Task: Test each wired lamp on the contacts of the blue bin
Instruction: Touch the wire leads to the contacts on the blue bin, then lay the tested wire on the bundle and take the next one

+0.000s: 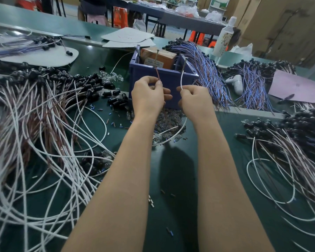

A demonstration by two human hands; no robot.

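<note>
Blue plastic bin (pixel 171 75) sits on the dark green bench mat (pixel 173 179), open top, with an orange-brown cardboard box (pixel 159 56) inside. Two upright metal contact pins rise from the bin: left pin (pixel 157 54) at the front-left, right pin (pixel 185 64) at the front-right. Left hand (pixel 146 95) is just in front of the bin, thumb and forefinger pinching a thin brown lead wire (pixel 157 74) whose bare end reaches up to the left pin. Right hand (pixel 195 100), beside it, has fingers curled and pinches a thin white lead wire (pixel 181 79) that arcs up to the right pin. Both leads drop below the hands into a heap of small clear glass bulbs (pixel 168 118) directly in front of the bin; the lamp at their far end cannot be made out. Left of the bin is a large tangle of white and brown wired lamps with black sockets (pixel 44 110). Right of the bin is a bundle of blue-violet wired lamps (pixel 205 70). Behind the bin to the right is a white plastic bottle (pixel 224 38).
</note>
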